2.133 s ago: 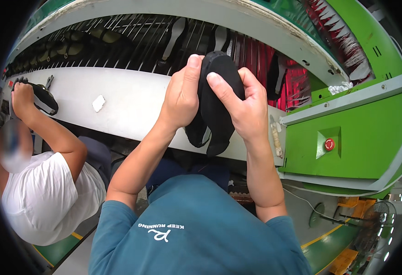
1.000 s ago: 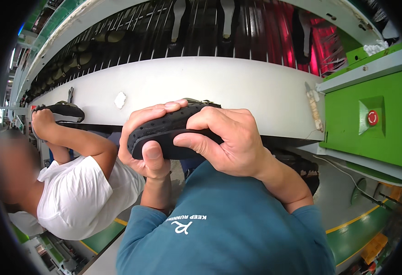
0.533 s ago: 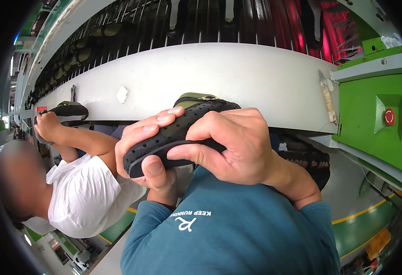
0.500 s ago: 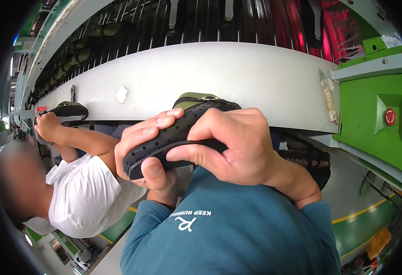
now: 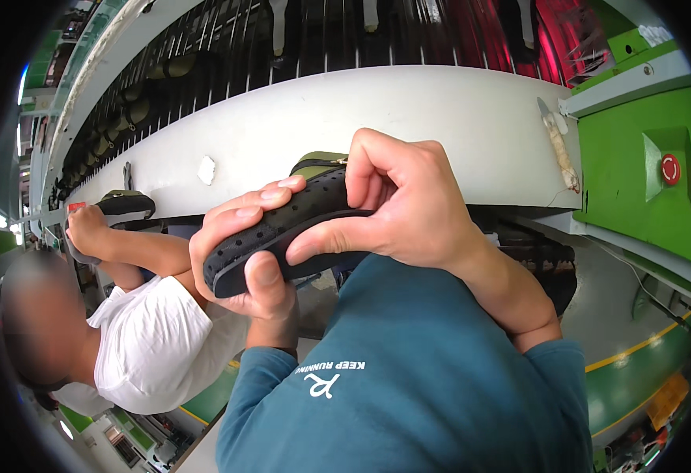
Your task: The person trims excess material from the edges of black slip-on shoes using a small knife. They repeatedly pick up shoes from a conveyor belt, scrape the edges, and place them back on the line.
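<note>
Right, head view: we've got both bare hands clamped on one black dotted-sided shoe (image 5: 294,213), in front of our teal short-sleeved shirt (image 5: 432,378), at the near edge of a long white bench (image 5: 440,118). The shoe is tilted, lower end toward our left.

Our left hand (image 5: 239,248) has that lower end: fingers over the dotted side, thumb against the flat black sole (image 5: 231,282). Our right hand (image 5: 408,205) grips further up, thumb along the sole, fingers curled over the other side; we can't see all its fingertips. An olive-green section (image 5: 319,160) shows beyond the grip, between the hands.

Beyond and left of the grip, well apart: a small white rough-edged scrap (image 5: 206,170) on the bench. To the right, near the bench end: a knife-like tool with grey blade and wrapped pale handle (image 5: 558,150). Further right: a bright green machine panel (image 5: 614,150) with a round red button (image 5: 670,169).

Beyond the bench: a dark bed striped with thin metal rods (image 5: 408,47), black pieces with grey middles (image 5: 280,31) lying on it, reddish glow toward the right.

Left of the grip: a co-worker in a white shirt (image 5: 152,355), one hand (image 5: 89,230) just beside a black-and-olive shoe (image 5: 125,205); contact there we can't make out.
</note>
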`<state>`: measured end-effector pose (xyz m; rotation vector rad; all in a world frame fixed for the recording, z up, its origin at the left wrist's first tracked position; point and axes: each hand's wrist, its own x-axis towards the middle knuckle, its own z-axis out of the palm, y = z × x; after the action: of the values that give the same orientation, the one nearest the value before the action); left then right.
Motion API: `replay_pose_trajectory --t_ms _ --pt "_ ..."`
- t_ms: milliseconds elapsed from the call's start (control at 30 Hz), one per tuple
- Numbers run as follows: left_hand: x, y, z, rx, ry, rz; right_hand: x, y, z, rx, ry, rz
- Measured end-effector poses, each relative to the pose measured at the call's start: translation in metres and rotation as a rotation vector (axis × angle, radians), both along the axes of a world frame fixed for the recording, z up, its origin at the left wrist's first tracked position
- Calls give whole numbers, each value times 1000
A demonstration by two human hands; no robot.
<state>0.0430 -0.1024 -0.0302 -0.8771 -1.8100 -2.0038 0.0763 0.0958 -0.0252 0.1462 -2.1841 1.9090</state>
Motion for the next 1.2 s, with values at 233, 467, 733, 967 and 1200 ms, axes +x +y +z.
replay_pose_trajectory --t_ms 233,467,733,967,1200 --pt "3 5 4 17 2 -43 15 3 -16 -16 36 -29" --pt "2 23 9 21 44 -105 6 23 8 225 368 -117" --pt "-11 28 25 -210 327 -174 -12 23 21 -94 364 354" --pt "-15 30 35 -294 405 -199 -8 26 23 -125 387 343" --pt "-18 29 39 -285 366 -260 -3 24 30 -91 402 258"
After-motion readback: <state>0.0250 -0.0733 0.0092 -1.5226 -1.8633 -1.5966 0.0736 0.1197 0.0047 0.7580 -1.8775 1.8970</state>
